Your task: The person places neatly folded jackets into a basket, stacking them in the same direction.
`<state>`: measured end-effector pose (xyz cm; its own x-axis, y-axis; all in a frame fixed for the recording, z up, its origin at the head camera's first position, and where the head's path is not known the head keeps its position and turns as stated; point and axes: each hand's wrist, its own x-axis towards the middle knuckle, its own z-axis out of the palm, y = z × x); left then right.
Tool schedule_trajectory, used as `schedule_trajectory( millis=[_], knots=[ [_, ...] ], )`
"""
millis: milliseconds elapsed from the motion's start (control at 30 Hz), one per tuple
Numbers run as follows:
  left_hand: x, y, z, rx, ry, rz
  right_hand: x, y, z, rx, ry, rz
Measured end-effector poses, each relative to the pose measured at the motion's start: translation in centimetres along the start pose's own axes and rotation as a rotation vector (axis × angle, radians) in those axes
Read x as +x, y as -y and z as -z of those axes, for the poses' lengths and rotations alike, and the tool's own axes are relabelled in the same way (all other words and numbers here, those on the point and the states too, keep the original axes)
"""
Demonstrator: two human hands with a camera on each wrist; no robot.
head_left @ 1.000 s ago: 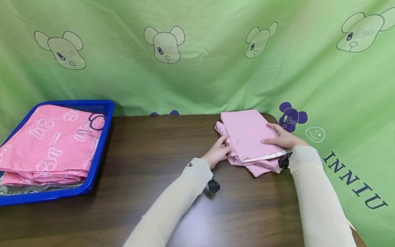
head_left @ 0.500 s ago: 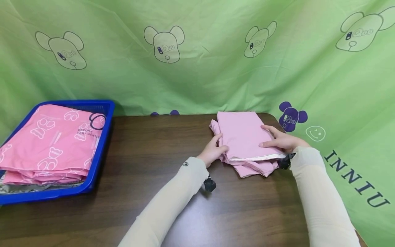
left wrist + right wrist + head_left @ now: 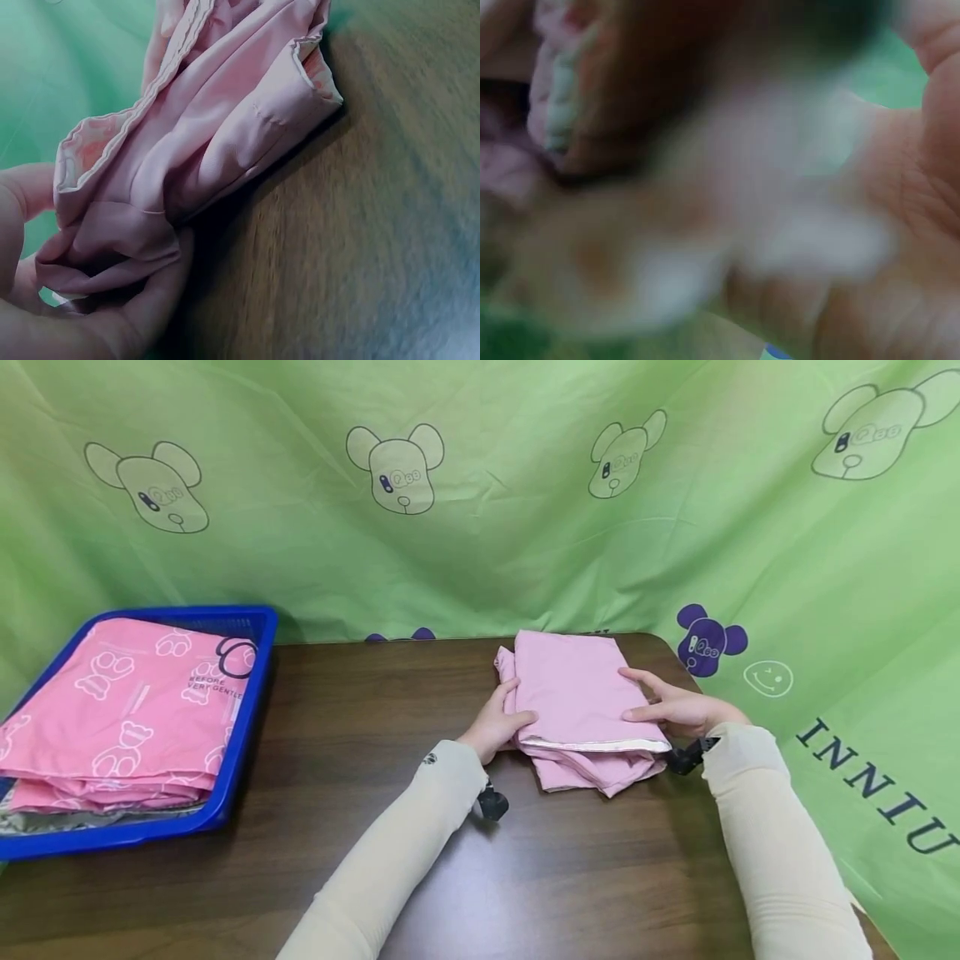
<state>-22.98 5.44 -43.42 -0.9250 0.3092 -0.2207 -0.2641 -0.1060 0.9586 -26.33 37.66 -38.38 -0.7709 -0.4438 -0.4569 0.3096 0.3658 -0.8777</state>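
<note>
A folded pale pink cloth with a white-trimmed front edge lies at the table's back right. My left hand grips its left side, thumb on top. In the left wrist view the fingers of that hand curl beneath the loose layers of the cloth. My right hand grips the right side, its thumb over the top edge. A blurred mass fills much of the right wrist view, with part of the palm at the right; the fingertips under the cloth are hidden.
A blue plastic basket stands at the table's left, holding folded pink fabric with white bear prints. Behind the brown wooden table hangs a green curtain with cartoon prints, which also runs along the right side.
Both hands have shifted the folded pink cloth a little to the left along the table. The basket has stayed in place.
</note>
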Motion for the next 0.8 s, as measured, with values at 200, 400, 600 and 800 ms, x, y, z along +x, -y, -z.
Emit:
schedule_trajectory(
  millis=[200, 400, 600, 800],
  knots=[
    [-0.3, 0.0, 1.0, -0.036, 0.050, 0.054, 0.4, -0.3, -1.1, 0.003, 0.027, 0.060],
    [-0.1, 0.4, 2.1, -0.096, 0.094, 0.090, 0.5, -0.7, -2.2, 0.016, 0.045, 0.095],
    [-0.7, 0.3, 3.3, -0.144, 0.131, 0.116, 0.9, -1.4, -3.2, 0.054, 0.074, 0.115],
    [-1.5, 0.3, 4.6, -0.172, 0.122, 0.120, 1.9, -1.6, -4.7, 0.097, 0.066, 0.172]
  ],
)
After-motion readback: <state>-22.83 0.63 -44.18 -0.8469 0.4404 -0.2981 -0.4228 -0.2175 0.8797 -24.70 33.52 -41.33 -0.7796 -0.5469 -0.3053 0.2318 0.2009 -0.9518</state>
